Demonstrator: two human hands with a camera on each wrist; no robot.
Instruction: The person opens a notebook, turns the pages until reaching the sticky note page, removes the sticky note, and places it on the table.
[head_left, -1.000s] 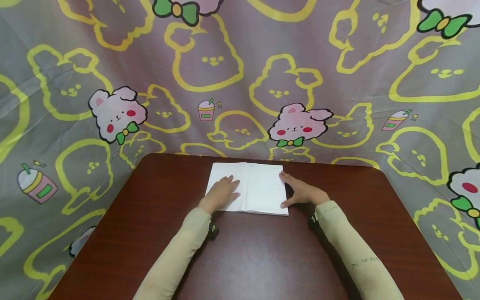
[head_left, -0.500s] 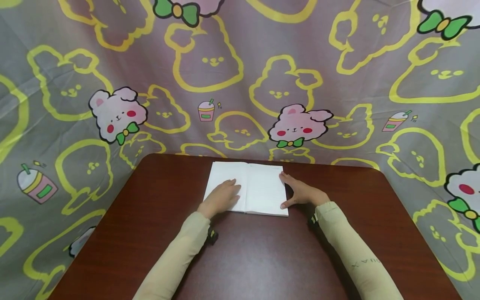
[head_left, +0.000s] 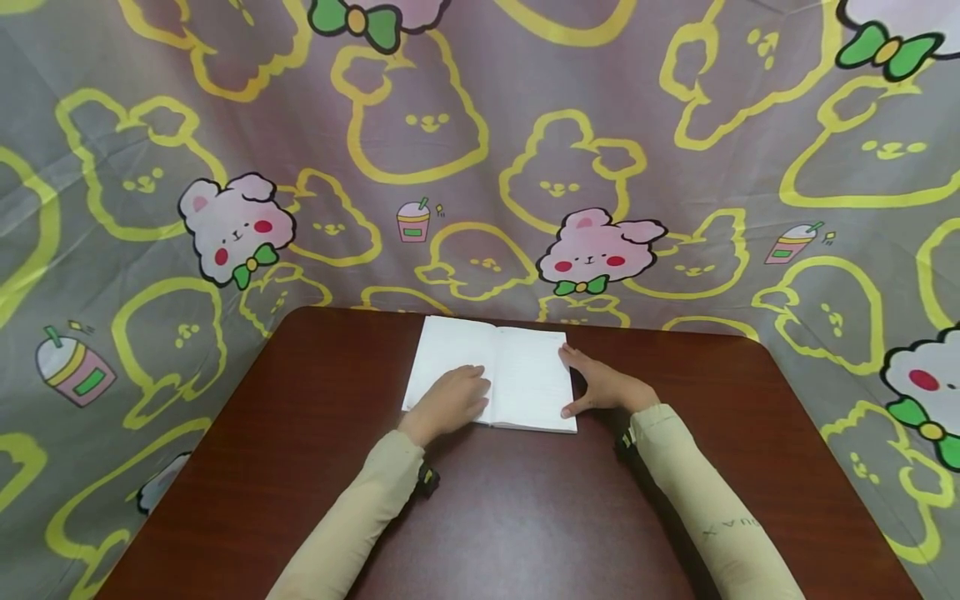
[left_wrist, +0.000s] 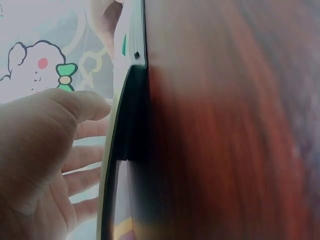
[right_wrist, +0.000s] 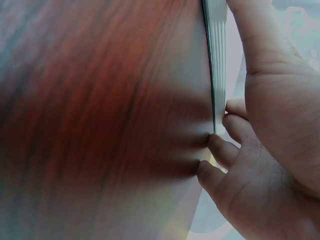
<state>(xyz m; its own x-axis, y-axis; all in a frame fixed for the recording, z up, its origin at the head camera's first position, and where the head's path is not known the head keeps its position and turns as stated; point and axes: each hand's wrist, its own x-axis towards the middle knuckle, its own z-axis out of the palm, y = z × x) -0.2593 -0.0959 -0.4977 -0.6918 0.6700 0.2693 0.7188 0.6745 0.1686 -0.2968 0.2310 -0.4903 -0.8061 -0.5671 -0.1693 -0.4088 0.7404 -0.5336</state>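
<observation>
An open notebook (head_left: 528,367) with white pages lies near the table's far edge. My left hand (head_left: 448,402) rests on its left page, fingers pointing toward the spine. In the left wrist view the left-hand cover (left_wrist: 113,120) slants up off the tabletop, leaving a dark gap underneath, and the thumb (left_wrist: 92,105) touches its page side. At the right edge, my right hand (head_left: 609,385) is spread, thumb at the near corner and fingertips by the far corner. The right wrist view shows the stacked page edges (right_wrist: 217,60), with the lower fingertips (right_wrist: 210,172) down at the table.
The dark reddish-brown table (head_left: 510,517) extends toward me and to both sides. Behind it hangs a grey curtain (head_left: 480,167) printed with yellow outlines and pink rabbits. A small black device (head_left: 427,481) sits under the left wrist.
My left hand has slid toward the spine and slightly nearer, its fingers drawn closer together. The left half's outer edge has risen. The right hand has stayed in place.
</observation>
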